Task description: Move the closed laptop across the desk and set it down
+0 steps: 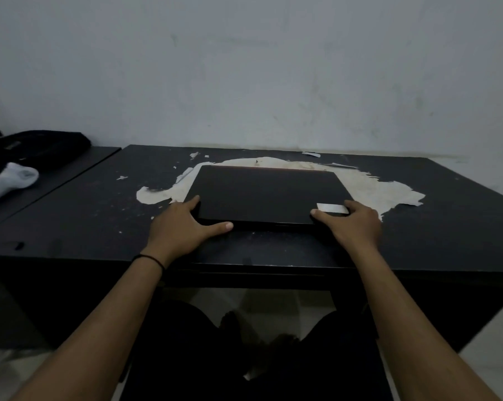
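Gripping closed laptop (269,193) at its near corners: your left hand (183,227) clamped on near-left corner, thumb along front edge; your right hand (353,224) clamped on near-right corner, thumb on lid. Hands well apart. Laptop lies flat mid-tabletop (71,212), over pale peeled patch (368,186). Silver label (332,208) on lid, writing unreadable. Far left: white sock (11,179), dark bag (39,146) cut off by frame edge.

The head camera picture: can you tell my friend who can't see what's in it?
Two bare hands, the left hand and the right hand, hold the near corners of a closed black laptop lying on a dark desk. The desk's surface has peeled away pale around the laptop. A white sock lies far left beside a dark bundle, and a plain wall stands behind.
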Available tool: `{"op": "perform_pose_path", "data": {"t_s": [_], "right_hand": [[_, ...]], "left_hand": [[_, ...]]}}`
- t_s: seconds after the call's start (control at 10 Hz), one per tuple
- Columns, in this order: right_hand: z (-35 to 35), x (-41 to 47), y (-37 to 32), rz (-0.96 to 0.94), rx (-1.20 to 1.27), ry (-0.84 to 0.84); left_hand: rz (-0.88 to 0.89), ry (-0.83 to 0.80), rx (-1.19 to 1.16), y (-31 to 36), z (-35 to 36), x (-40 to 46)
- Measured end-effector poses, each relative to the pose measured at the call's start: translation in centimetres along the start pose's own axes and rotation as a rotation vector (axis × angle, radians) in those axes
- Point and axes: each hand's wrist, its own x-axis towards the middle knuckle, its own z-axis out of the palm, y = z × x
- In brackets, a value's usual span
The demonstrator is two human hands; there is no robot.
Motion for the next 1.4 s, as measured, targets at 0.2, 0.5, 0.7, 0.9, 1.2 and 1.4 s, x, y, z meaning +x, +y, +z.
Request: {"op": "perform_pose_path", "data": {"t_s": [0.2, 0.5, 0.7, 0.9, 1.2, 1.4], "right_hand": [[0.0, -1.2, 0.3, 0.035, -0.045, 0.122], [0.9, -3.5, -0.8, -0.120, -0.551, -0.038], [2.8, -6.2, -1.0, -0.521, -0.593, -0.136], [2.8, -6.6, -0.8, -0.562, -0.501, -0.089], [2.8, -6.9, -0.9, -0.545, -0.465, -0.080], [-0.2, -6.3, -3.2, -0.348, 0.018, -0.187]], "left_hand": [[-0.013, 0.129, 0.133, -0.1, 0.6, -3.0], [-0.023, 0.083, 0.173, 0.4, 1.0, -2.9], [0.264, 0.218, 0.359, 2.4, 2.2, -3.1], [0.256, 0.159, 0.306, 6.5, 5.1, -2.9], [0.241, 0.147, 0.330, 6.8, 5.3, -3.4], [0.195, 0.159, 0.202, 8.0, 3.4, -1.5]]}}
